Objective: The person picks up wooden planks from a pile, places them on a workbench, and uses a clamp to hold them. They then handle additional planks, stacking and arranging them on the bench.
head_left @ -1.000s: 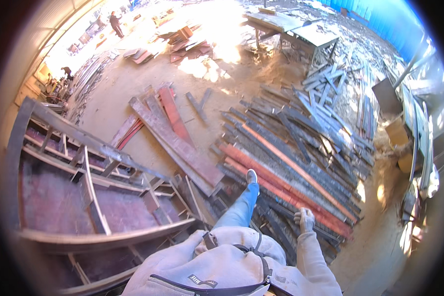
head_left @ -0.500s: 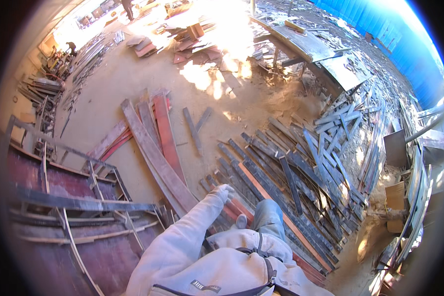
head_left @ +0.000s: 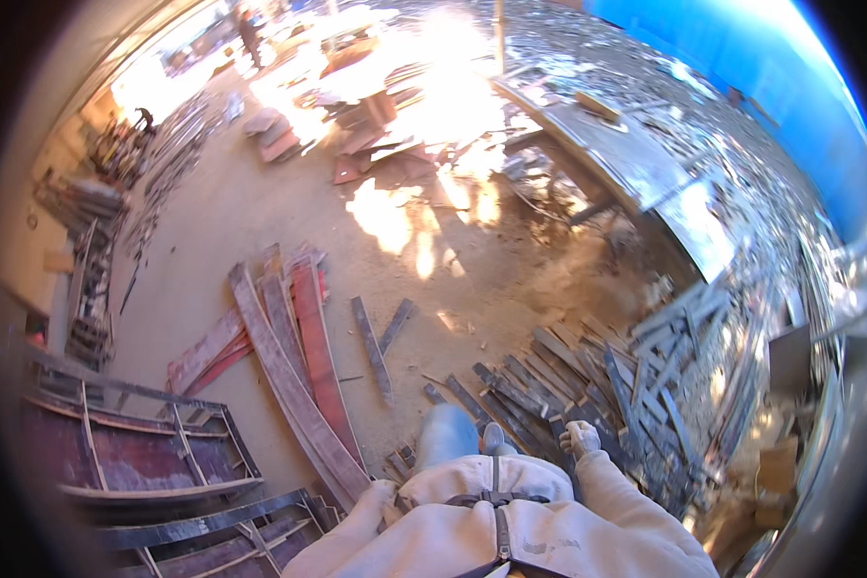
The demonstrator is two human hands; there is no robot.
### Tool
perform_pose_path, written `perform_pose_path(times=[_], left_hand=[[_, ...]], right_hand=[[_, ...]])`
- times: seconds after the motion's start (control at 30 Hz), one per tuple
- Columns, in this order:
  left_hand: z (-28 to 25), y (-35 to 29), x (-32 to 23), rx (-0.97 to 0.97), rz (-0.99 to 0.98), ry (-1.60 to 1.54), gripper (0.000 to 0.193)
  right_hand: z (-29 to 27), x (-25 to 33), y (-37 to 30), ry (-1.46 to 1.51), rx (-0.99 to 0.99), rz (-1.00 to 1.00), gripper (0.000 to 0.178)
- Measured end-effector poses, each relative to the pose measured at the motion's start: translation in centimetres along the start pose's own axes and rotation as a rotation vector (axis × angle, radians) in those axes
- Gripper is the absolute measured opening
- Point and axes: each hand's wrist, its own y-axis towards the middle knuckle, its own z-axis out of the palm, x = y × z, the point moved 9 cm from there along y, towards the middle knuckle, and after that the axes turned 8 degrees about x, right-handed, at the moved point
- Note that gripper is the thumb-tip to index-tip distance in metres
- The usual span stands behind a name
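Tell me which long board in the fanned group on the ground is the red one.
The rightmost long board, nearest the two loose dark planks; the long boards to its left are duller purplish-brown.

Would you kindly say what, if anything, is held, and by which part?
Nothing shows in the right grip; the left grip is too obscured to tell.

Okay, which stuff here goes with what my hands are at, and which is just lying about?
By your hands:
Dark, narrow wooden strips, near your right hand
Long, flat reddish-brown board, its near end by your left hand

Lying about:
Two crossed dark, flat boards on the ground
Dark-red rectangular panels with ribbed frames
Small tan block on the grey-topped table
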Motion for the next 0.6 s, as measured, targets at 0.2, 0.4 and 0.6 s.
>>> perform_pose_path(times=[0.2, 0.4, 0.6], left_hand=[[6.3, 4.6, -14.6, -0.014, 0.079, 0.12, 0.026], [6.9, 14.9, -41.2, 0.007, 0.063, 0.478, 0.025], [9.7, 22.6, -82.3, -0.066, 0.366, 0.417, 0.025]], right_hand=[[12.5, 21.4, 11.1, -0.202, 0.104, -0.293, 0.025], [17.6, 36.4, 23.6, -0.194, -0.098, -0.336, 0.031], [16.9, 51.9, 28.0, -0.129, -0.325, -0.406, 0.038]])
